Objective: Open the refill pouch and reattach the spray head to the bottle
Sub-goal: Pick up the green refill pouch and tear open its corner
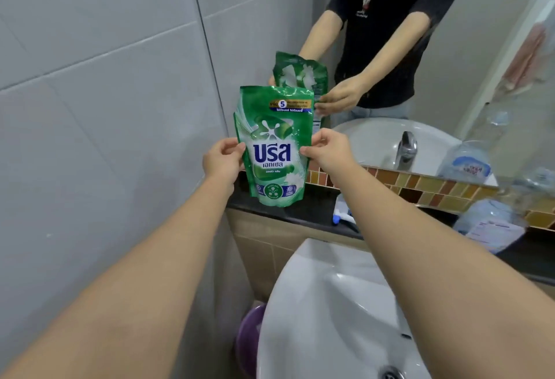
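Note:
A green refill pouch (273, 144) with white and blue lettering is held upright above the dark ledge (303, 210), its top edge sealed. My left hand (223, 160) pinches its left edge at mid-height. My right hand (326, 150) pinches the right edge at the same height. A white and blue spray head (342, 211) lies on the ledge just behind my right forearm, partly hidden. A clear plastic bottle (491, 225) with a blue label stands on the ledge at the right.
A white sink basin (336, 312) lies below my arms, its drain at the bottom. The mirror (450, 63) behind the ledge reflects a person, the pouch and a tap. Grey tiled wall on the left. A purple bucket (249, 342) sits on the floor.

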